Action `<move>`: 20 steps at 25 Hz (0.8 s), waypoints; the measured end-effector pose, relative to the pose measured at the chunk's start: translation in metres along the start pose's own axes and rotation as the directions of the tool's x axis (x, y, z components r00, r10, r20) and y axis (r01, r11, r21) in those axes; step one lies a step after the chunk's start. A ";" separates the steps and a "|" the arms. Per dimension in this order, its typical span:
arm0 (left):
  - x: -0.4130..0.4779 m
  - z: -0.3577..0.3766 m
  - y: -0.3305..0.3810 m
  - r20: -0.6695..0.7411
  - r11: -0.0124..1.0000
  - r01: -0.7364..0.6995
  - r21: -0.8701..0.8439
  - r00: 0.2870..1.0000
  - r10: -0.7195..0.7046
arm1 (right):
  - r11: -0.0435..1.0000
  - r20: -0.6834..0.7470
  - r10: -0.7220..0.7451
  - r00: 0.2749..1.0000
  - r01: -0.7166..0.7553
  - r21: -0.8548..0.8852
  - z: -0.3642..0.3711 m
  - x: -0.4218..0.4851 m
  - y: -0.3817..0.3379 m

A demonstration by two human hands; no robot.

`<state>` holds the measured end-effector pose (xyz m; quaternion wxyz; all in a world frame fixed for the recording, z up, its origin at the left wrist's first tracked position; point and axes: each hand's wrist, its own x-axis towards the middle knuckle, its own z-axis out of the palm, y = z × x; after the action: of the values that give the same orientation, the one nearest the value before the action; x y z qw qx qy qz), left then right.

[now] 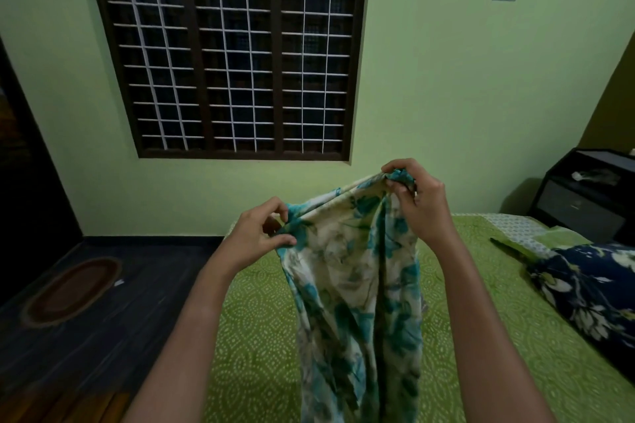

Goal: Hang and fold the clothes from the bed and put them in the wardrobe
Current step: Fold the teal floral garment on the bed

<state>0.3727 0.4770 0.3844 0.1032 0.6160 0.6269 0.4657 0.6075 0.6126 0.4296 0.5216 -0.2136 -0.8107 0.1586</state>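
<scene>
Cream cotton garment with teal flowers (354,285) hangs over the near side of our green patterned bed (498,336). Our left hand (256,233) and right hand (417,203) each pinch its top edge; we should level both hands, pull it taut, then fold.

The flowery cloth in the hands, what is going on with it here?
A person holds a cream and teal floral garment up over the green bed. The left hand pinches its top edge, and the right hand grips the same edge higher up. The rest hangs down toward the bed, not yet folded. A dark blue floral cloth lies on the bed to the right.
</scene>
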 end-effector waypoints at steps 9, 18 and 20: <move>-0.004 0.009 0.001 0.108 0.989 -0.125 0.081 0.987 0.116 | 0.984 0.099 0.058 0.993 -0.073 0.160 -0.022 -0.008 -0.012; 0.008 0.029 0.028 0.390 0.966 -0.258 0.037 0.893 0.223 | 0.889 0.586 -0.013 0.810 -0.259 0.378 -0.044 -0.013 -0.025; 0.008 0.037 0.030 0.429 0.959 -0.283 -0.001 0.866 0.256 | 0.863 0.647 -0.057 0.760 -0.288 0.414 -0.044 -0.013 -0.025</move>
<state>0.4169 0.4946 0.3891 0.1520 0.7869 0.5112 0.3103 0.6480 0.5860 0.4489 0.2392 -0.0588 -0.8559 0.4548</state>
